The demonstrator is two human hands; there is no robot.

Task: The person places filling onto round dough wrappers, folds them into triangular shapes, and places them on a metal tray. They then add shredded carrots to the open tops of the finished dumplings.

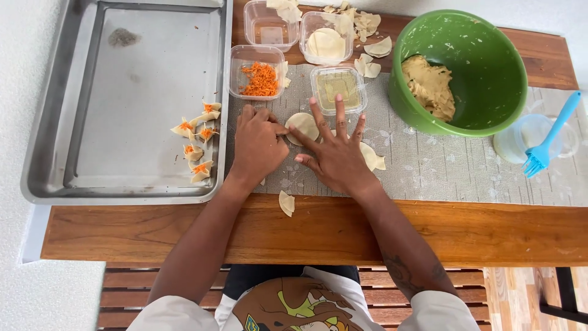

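Dough round (pixel 302 125) on grey mat (pixel 441 165), pinched by curled left hand (pixel 258 144), pressed under splayed right hand (pixel 335 150); shredded carrot held in tub (pixel 257 72), dough in green bowl (pixel 484 43).

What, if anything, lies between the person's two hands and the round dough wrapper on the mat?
Nothing visible. The left hand touches the left edge of the round dough wrapper, and the right hand lies flat with fingers spread against its right side. The wrapper lies on the mat, partly covered by the fingers.
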